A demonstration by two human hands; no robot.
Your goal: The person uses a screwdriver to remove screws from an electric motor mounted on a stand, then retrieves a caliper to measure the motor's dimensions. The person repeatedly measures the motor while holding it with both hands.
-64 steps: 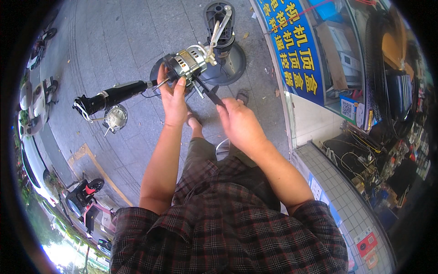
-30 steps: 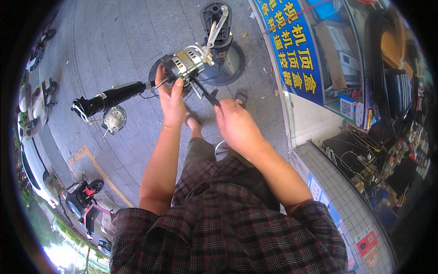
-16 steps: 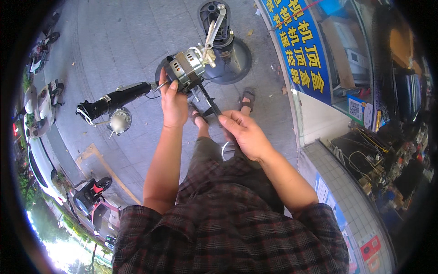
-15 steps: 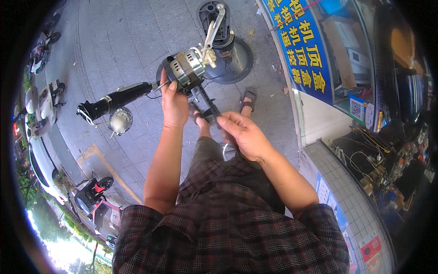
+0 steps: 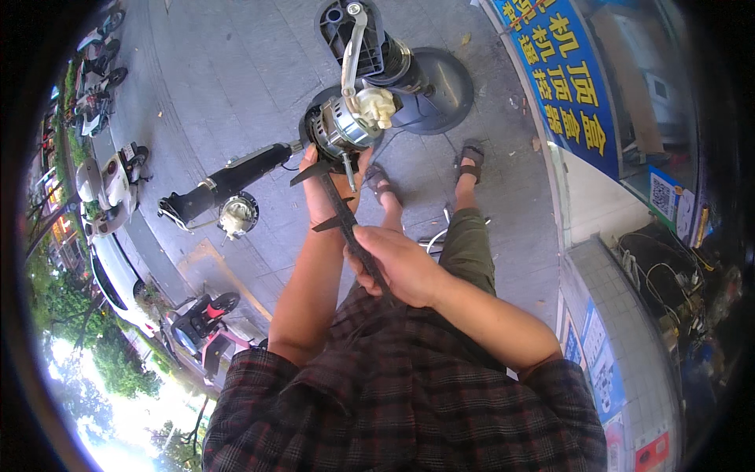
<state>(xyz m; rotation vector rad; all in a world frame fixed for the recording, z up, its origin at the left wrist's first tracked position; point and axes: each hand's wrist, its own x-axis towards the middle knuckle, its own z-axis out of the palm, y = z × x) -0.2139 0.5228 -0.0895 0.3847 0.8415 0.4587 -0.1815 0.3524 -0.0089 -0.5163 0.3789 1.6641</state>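
Observation:
A silver electric motor (image 5: 336,130) with a cream plastic gear housing (image 5: 376,106) is cradled in my left hand (image 5: 320,200), whose fingers are partly hidden behind it. The motor's thin metal shaft (image 5: 349,169) points toward me. My right hand (image 5: 397,263) is closed around a dark caliper (image 5: 354,240), which slants across in front of my left wrist. Its jaws spread to the left, just below the motor and apart from the shaft. A grey metal crank arm (image 5: 358,51) reaches from the gear housing up to a black plastic bracket (image 5: 338,39).
Beyond the motor stands a round dark base (image 5: 440,90). A black tubular part (image 5: 228,177) and a small motor with white wires (image 5: 238,215) extend left. Right are a blue sign (image 5: 562,79), a glass case and a tiled counter (image 5: 621,315). Parked scooters (image 5: 118,185) line the far left.
The caliper has swung round toward the left, and its jaws now show below the motor. The motor has turned so that its shaft points at me. The whole view has shifted.

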